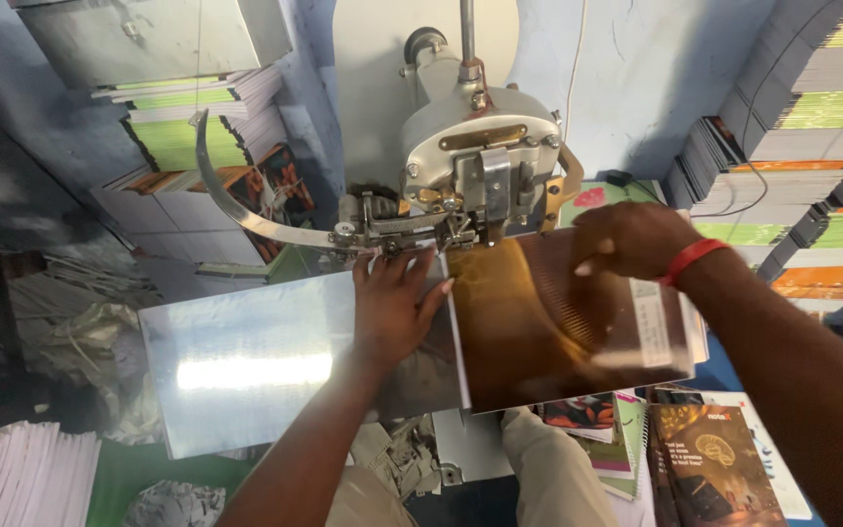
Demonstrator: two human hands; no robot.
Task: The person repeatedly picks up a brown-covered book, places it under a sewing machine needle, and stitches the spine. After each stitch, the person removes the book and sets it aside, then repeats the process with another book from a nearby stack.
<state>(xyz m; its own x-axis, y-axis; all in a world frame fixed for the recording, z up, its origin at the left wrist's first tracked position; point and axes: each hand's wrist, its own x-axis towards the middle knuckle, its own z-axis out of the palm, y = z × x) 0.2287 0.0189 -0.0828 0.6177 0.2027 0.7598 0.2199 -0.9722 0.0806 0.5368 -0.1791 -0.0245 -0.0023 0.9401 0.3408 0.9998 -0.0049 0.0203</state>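
Left hand point(394, 303) lies flat, fingers spread, on the steel tabletop point(236, 371); right hand point(631, 239) presses the brown book point(548, 332), fingers curled, under the stitching machine point(480, 166).

Two bare forearms without sleeves, a red band worn snug around the right wrist point(692, 260), light khaki trousers point(548, 478) covered the knees below, no gloves.

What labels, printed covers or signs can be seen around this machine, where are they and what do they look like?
White label: tall pale rectangle on the brown booklet under the right hand.
Brown printed cover: bottom right, dark with an orange picture.
Brass plate: narrow gold strip on the grey machine head.
Orange-black covers: leaning left of the machine.
No screens or signs.
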